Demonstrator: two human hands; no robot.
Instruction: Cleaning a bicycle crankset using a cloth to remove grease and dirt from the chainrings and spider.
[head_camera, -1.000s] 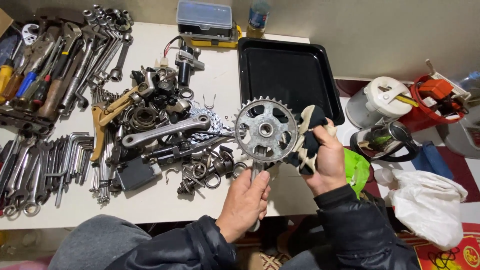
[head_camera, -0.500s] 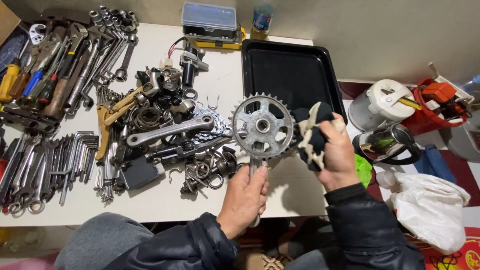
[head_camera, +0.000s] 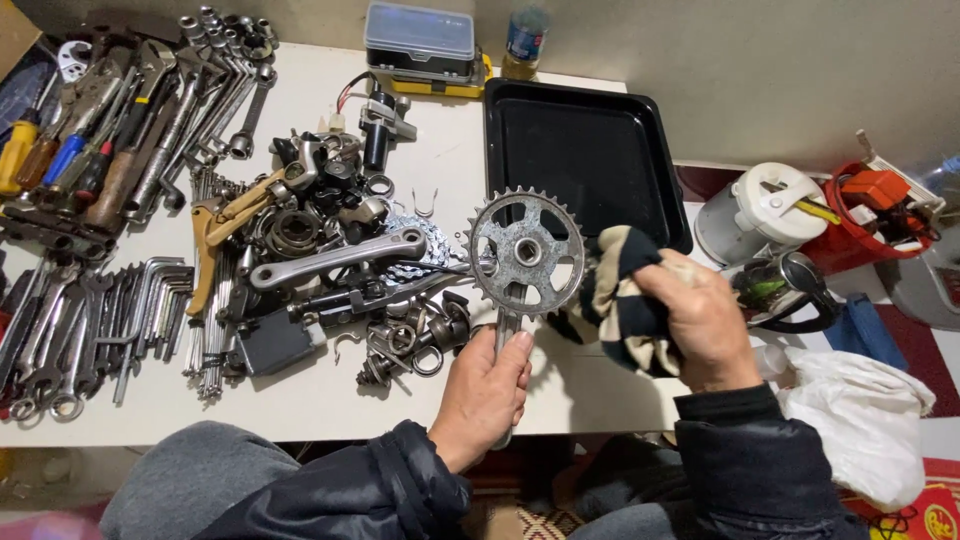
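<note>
My left hand (head_camera: 487, 385) grips the crank (head_camera: 527, 252) by its arm, chainring upright over the table (head_camera: 330, 395) edge. My right hand (head_camera: 697, 318) clutches a rag (head_camera: 622, 300) beside it. Loose parts (head_camera: 340, 260) crowd left; a black tray (head_camera: 585, 160) lies behind.

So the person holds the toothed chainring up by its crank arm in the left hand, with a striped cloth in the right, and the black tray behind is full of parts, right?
Not quite. The head view shows the black tray with nothing in it. The rest stands: the left hand grips the crank arm of the chainring, and the right hand holds the striped cloth beside it.
</note>
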